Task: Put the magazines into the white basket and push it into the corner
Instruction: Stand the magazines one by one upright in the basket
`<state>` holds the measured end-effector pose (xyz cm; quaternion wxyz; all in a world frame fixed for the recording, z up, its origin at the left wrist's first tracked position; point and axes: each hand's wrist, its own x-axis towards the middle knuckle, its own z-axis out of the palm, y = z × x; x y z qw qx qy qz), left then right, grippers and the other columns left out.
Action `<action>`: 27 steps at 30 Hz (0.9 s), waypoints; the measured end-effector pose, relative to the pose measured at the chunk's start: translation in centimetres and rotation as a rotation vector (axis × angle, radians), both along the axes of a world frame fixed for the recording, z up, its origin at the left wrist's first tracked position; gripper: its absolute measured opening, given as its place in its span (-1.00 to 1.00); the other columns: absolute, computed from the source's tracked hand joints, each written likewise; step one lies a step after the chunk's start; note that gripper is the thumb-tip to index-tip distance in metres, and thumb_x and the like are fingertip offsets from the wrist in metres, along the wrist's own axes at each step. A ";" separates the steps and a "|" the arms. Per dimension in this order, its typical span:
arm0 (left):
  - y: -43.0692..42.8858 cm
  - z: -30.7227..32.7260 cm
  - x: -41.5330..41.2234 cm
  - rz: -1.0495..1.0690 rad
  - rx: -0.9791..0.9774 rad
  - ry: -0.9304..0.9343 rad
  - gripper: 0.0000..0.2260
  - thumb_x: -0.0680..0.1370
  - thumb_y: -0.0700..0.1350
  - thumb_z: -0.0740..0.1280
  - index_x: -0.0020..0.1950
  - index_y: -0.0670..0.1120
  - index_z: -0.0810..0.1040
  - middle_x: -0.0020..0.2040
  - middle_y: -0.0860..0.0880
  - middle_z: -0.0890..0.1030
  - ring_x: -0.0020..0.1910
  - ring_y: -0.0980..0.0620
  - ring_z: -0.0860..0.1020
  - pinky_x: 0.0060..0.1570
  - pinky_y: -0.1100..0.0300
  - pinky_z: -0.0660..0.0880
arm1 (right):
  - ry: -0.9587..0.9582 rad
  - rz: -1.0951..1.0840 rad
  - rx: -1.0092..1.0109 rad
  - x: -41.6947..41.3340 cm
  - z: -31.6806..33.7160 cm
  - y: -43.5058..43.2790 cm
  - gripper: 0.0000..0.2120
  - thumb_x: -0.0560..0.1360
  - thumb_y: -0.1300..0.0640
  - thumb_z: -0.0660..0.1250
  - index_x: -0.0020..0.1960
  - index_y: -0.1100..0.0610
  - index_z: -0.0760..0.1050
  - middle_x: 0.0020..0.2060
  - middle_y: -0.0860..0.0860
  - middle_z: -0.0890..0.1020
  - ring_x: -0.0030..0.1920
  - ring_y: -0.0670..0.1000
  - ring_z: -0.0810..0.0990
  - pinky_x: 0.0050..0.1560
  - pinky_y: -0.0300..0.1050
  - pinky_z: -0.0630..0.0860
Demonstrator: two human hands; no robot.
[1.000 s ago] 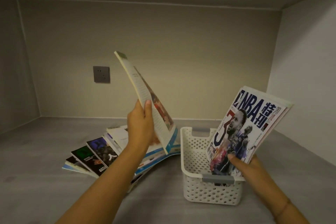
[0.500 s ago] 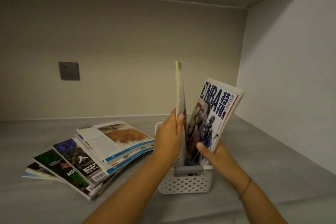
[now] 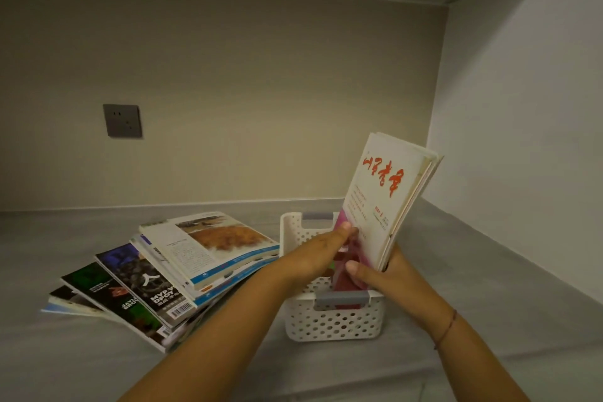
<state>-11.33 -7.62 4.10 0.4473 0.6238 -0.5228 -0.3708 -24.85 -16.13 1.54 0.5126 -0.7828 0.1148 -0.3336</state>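
A white perforated basket (image 3: 332,323) with grey handles stands on the grey shelf right of centre. Upright in it, leaning right, are magazines; the front one is a cream magazine with red characters (image 3: 381,199). My left hand (image 3: 323,251) presses its fingers on that cover's lower left. My right hand (image 3: 381,274) grips the upright magazines at their lower right edge, thumb on the front. A fanned pile of several magazines (image 3: 163,274) lies flat to the basket's left, touching it.
The shelf is a grey alcove. Its back wall carries a grey power socket (image 3: 122,120). The right side wall (image 3: 522,140) meets the back wall in a corner behind and right of the basket.
My left hand has brought its magazine from the pile into the basket, laying it against the NBA magazine, which is now hidden behind the cream cover. The view turned right.
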 end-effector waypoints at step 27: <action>8.4 -5.6 18.7 1.284 0.352 -0.429 -0.26 0.48 0.27 0.26 0.46 -0.21 0.23 0.47 -0.27 0.27 0.45 -0.25 0.21 0.44 -0.10 0.15 | 0.054 -0.255 0.185 0.2 -1.6 -0.6 -0.41 0.42 0.36 0.33 0.38 0.06 0.26 0.02 -0.05 0.51 -0.07 -0.17 0.49 -0.24 -0.28 0.43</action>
